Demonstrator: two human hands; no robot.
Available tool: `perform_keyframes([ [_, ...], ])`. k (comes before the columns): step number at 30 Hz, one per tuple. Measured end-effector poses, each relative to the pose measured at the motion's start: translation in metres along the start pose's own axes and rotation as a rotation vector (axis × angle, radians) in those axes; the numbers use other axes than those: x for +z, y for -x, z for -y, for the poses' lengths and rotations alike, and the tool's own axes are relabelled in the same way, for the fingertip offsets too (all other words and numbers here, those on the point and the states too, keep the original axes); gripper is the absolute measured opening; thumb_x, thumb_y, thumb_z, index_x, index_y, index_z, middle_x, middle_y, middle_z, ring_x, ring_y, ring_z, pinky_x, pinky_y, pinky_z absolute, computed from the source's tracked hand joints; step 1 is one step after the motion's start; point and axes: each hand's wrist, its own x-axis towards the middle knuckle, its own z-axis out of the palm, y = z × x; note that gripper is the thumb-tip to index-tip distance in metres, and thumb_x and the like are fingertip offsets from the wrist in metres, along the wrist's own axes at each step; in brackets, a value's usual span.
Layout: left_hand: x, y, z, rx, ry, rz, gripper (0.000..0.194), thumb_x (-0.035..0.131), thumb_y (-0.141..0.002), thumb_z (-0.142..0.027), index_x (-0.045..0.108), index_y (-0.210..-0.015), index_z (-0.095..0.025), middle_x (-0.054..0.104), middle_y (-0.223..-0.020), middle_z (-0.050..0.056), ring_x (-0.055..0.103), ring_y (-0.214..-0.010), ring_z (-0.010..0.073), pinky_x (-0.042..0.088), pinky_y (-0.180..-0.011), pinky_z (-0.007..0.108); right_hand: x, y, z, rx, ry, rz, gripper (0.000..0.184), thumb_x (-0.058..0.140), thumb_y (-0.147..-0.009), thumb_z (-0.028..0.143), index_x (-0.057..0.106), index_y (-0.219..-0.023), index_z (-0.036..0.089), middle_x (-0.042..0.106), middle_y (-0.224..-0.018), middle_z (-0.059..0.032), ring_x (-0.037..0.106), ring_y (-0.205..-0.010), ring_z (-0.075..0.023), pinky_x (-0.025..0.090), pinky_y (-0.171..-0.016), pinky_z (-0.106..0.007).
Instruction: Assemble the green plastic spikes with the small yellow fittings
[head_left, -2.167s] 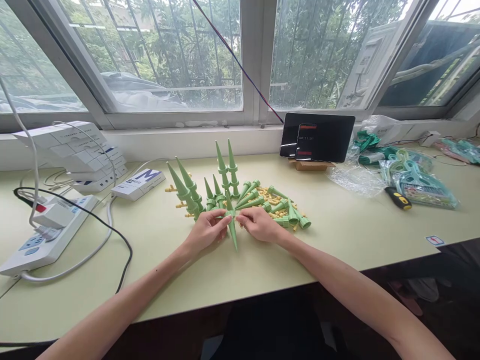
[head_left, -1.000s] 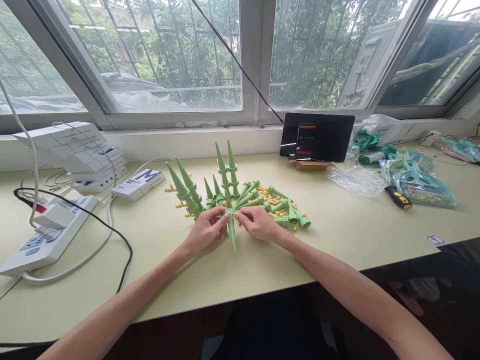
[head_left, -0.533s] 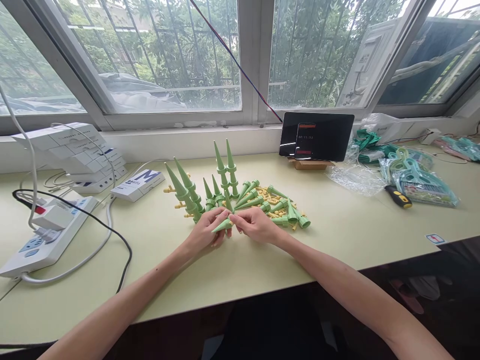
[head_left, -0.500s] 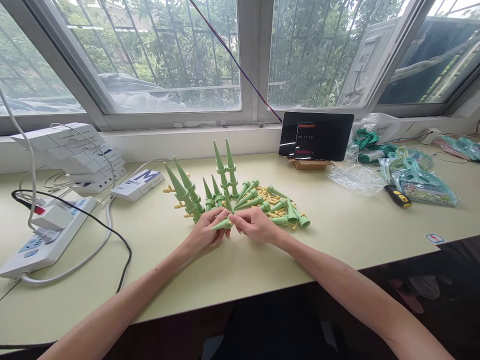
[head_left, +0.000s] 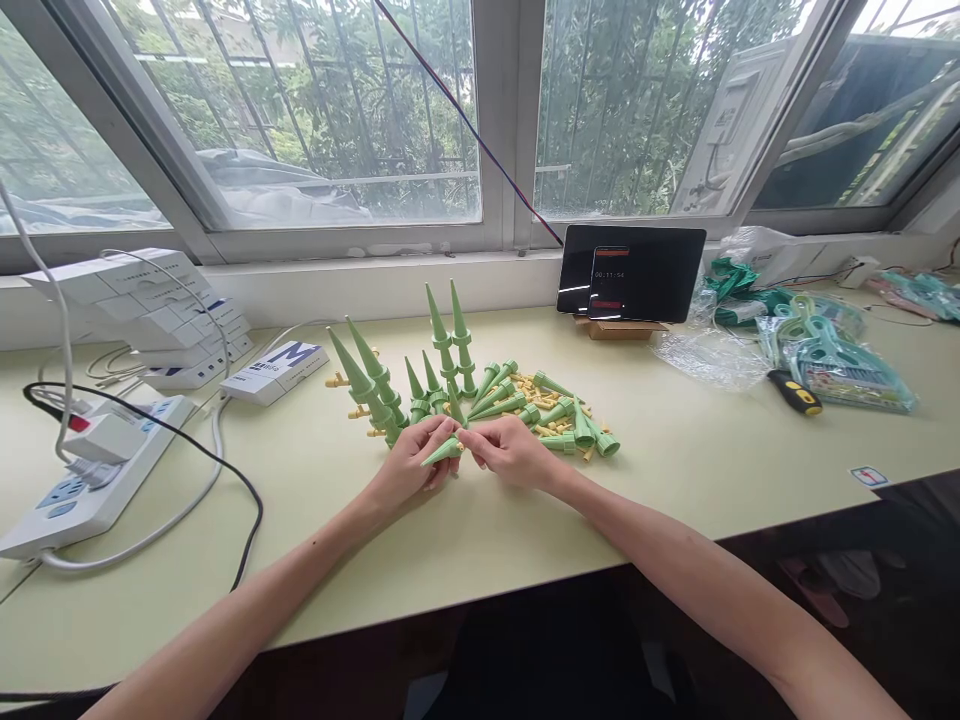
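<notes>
My left hand (head_left: 405, 464) is closed around a green plant watering spike (head_left: 439, 454), its tip pointing left. At the spike's wide end, my right hand (head_left: 514, 452) pinches near a small yellow valve piece (head_left: 460, 446); the fingertips partly hide it. Just beyond my hands stand stacked green spikes (head_left: 361, 378), with yellow valves sticking out of their sides. Two more tall stacks (head_left: 460, 345) rise behind. To the right, loose green spikes (head_left: 499, 403) lie heaped with yellow valves (head_left: 541, 382).
A tablet (head_left: 660, 272) leans by the window with a phone (head_left: 610, 283) before it. White boxes (head_left: 161, 310), a power strip (head_left: 97, 490) and cables are on the left. Bagged teal items (head_left: 847, 365) and a yellow-black handle (head_left: 796, 394) lie right.
Hardly anything differs. Both hands stay in the same place on the spike, with only a slight shift of the fingers, and the phone's timer has advanced.
</notes>
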Motion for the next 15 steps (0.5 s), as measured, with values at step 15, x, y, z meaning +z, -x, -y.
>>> perform_keyframes([
  [15, 0.0024, 0.0000, -0.0004, -0.003, -0.017, -0.029, 0.038, 0.044, -0.098, -0.051, 0.054, -0.082, -0.017, 0.063, -0.063, 0.000, 0.044, -0.037, 0.0069, 0.036, -0.042, 0.022, 0.0007, -0.0001, -0.0008, 0.003, 0.000, -0.006, 0.061, 0.042, -0.096, 0.058, 0.051, -0.053, 0.016, 0.042, -0.046, 0.0032, 0.037, -0.045, -0.0074, 0.030, -0.050, -0.023],
])
